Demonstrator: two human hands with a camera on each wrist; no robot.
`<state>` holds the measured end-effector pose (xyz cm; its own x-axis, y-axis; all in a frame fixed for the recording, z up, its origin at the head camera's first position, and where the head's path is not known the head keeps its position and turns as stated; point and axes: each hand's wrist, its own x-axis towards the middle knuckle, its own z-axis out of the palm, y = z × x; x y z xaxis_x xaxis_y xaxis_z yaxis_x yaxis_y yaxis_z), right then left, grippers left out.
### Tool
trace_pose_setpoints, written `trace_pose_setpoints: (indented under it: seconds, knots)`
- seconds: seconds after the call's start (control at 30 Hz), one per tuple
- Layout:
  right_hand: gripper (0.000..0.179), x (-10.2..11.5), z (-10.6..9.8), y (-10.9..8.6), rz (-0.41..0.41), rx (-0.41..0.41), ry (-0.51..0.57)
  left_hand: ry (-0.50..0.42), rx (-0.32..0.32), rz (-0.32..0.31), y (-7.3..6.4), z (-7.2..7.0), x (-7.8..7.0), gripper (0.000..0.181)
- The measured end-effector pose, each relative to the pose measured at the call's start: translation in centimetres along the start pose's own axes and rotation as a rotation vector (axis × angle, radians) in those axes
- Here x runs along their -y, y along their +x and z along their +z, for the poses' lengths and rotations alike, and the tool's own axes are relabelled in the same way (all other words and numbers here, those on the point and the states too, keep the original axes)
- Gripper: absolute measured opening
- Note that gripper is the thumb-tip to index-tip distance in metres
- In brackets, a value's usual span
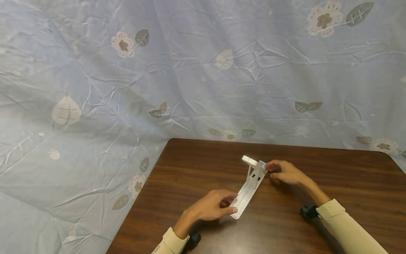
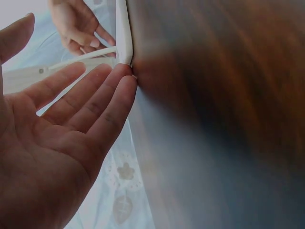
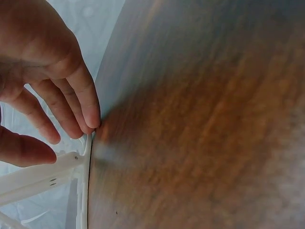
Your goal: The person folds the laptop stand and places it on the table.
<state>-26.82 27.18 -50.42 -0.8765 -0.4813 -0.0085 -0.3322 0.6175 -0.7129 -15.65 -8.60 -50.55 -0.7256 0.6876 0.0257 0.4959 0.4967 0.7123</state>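
Note:
A white plastic folding stand [image 1: 243, 201] lies slantwise on the table, its long flat base marked with small raised patterns. From the far end rises a hinged arm [image 1: 250, 161], propped by a thin strut [image 1: 248, 173]. My left hand [image 1: 210, 204] is at the base's near end, fingers at its left edge and thumb by the near corner. In the left wrist view, straight fingertips meet the end of the base [image 2: 125, 36]. My right hand [image 1: 287, 173] has its relaxed fingertips at the far right corner; the right wrist view shows them beside the base's edge [image 3: 86, 191].
The dark wood-grain table [image 1: 196, 165] has rounded far corners. Behind and to the left hangs a creased pale blue cloth [image 1: 190, 70] with flowers and leaves. Black bands with small devices [image 1: 307, 212] sit on both wrists, next to cream sleeves [image 1: 347, 222].

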Motion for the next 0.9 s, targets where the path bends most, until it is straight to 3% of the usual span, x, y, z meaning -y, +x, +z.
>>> trace_pose_setpoints:
  seconds: [0.9]
  knots:
    - [0.047,-0.4,-0.4,2.0,-0.008,0.023,-0.008,0.187,0.078,0.113,2.3,2.0,-2.2,0.060]
